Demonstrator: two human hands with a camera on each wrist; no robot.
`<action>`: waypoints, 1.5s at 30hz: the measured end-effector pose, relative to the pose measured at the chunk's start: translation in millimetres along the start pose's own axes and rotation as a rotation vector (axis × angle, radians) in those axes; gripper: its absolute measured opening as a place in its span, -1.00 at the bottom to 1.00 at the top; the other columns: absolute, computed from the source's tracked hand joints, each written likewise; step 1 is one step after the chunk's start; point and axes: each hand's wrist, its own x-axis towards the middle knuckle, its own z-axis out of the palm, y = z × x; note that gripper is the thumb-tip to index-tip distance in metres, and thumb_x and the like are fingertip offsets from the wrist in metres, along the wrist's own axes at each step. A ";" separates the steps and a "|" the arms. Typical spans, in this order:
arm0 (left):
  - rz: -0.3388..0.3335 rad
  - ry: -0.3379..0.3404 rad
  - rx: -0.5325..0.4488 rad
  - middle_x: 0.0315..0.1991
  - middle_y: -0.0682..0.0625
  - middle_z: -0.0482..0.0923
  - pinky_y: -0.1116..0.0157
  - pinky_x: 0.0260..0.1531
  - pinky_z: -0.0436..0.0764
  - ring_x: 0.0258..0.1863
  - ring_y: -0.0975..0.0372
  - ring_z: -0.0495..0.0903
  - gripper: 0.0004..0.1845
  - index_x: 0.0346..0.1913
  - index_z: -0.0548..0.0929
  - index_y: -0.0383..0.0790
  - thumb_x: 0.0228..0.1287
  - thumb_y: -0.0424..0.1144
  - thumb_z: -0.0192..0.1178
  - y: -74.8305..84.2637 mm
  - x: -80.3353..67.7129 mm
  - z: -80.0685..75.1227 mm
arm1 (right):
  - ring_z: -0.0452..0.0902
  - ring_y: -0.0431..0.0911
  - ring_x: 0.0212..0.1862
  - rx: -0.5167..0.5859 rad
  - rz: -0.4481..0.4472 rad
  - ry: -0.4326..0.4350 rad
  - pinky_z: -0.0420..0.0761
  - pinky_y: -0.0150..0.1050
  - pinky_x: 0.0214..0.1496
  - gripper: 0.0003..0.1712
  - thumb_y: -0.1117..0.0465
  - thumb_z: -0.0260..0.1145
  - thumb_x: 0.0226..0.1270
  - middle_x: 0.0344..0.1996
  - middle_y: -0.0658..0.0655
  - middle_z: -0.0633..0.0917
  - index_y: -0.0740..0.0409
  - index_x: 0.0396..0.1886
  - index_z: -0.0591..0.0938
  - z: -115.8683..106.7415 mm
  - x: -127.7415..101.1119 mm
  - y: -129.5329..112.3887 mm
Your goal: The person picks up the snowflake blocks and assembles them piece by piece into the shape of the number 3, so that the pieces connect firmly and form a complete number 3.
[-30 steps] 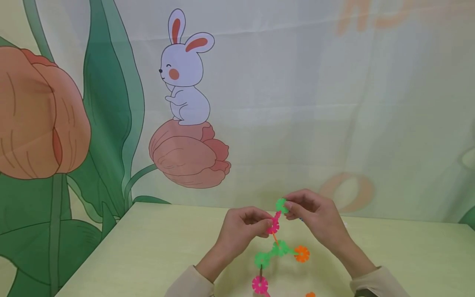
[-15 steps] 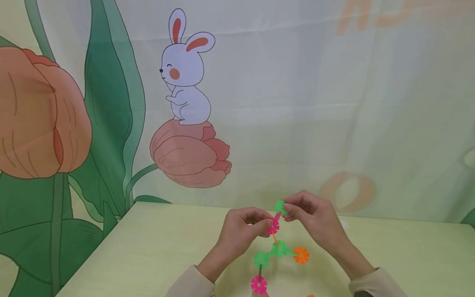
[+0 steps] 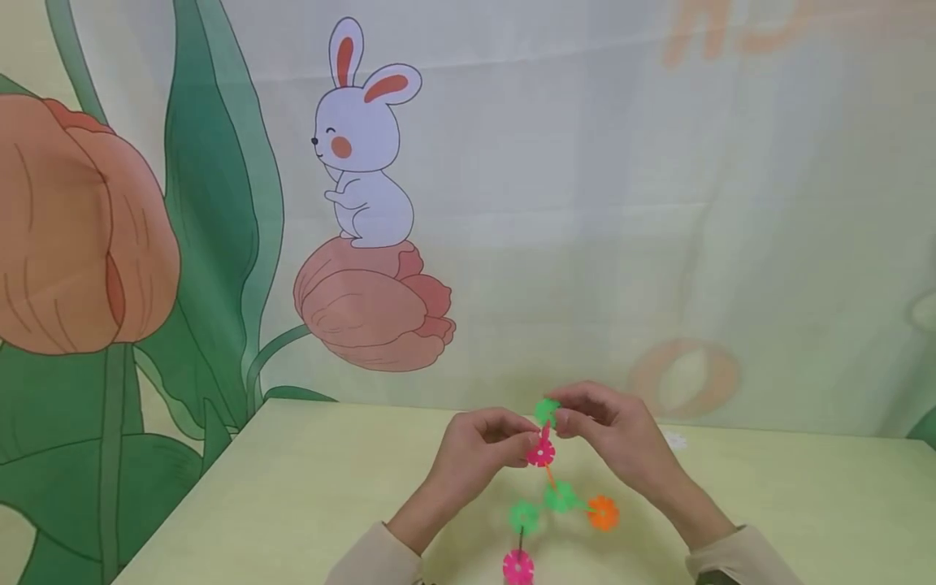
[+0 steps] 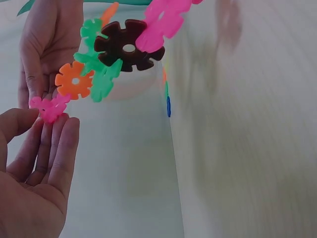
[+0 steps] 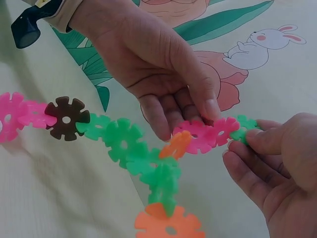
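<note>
A chain of plastic snowflake discs (image 3: pixel 561 496) hangs between my two hands above the table. My left hand (image 3: pixel 530 443) pinches a pink disc (image 3: pixel 540 452) near the chain's upper end. My right hand (image 3: pixel 563 418) pinches the top green disc (image 3: pixel 547 410), which meets that pink one. In the right wrist view the green disc (image 5: pixel 245 130) sits between my right thumb and fingers beside the pink discs (image 5: pixel 203 135). Lower links are green (image 5: pixel 124 139), brown (image 5: pixel 67 118), orange (image 5: pixel 171 225) and pink (image 5: pixel 15 116). The left wrist view shows my left hand (image 4: pixel 47 121) holding the pink disc (image 4: pixel 49 106).
The pale yellow-green table (image 3: pixel 307 487) ends at a left edge near the painted backdrop. A small white piece (image 3: pixel 673 440) lies on the table beyond my right hand. The rabbit picture (image 3: pixel 361 138) hangs on the cloth wall behind.
My right hand has brought the green disc down and left against the pink one. The hanging chain has turned and swung slightly to the right.
</note>
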 end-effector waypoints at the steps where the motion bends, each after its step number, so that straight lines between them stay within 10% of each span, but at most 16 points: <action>1: 0.002 0.008 0.003 -0.23 -0.07 0.79 0.18 -0.16 0.83 -0.35 0.11 0.78 -0.84 -0.13 0.83 -0.35 0.35 -0.31 0.43 0.0 0.0 -0.1 | 0.78 0.03 -0.14 -0.005 0.007 -0.005 0.78 -0.13 0.07 -0.77 0.31 0.40 0.51 -0.09 0.12 0.81 0.16 0.09 0.76 -0.1 0.0 0.4; 22: -0.018 0.179 -0.160 -0.33 -0.16 0.76 0.12 -0.13 0.83 -0.36 0.15 0.81 -0.81 -0.14 0.72 -0.50 0.32 -0.40 0.44 -1.7 2.5 -3.3 | 0.78 -0.06 -0.09 -0.117 0.098 -0.096 0.74 -0.03 0.13 -0.72 0.18 0.31 0.62 -0.06 0.10 0.80 0.16 0.17 0.74 -9.0 15.8 -0.8; 45: -0.106 0.235 -0.240 -0.32 -0.12 0.75 0.13 -0.11 0.82 -0.34 0.15 0.81 -0.83 -0.11 0.70 -0.45 0.34 -0.41 0.41 -3.6 3.8 -2.3 | 0.69 0.07 -0.06 -0.516 0.189 -0.017 0.74 -0.14 -0.10 -0.78 0.32 0.37 0.50 -0.09 0.17 0.79 0.33 0.03 0.73 -66.1 7.8 82.7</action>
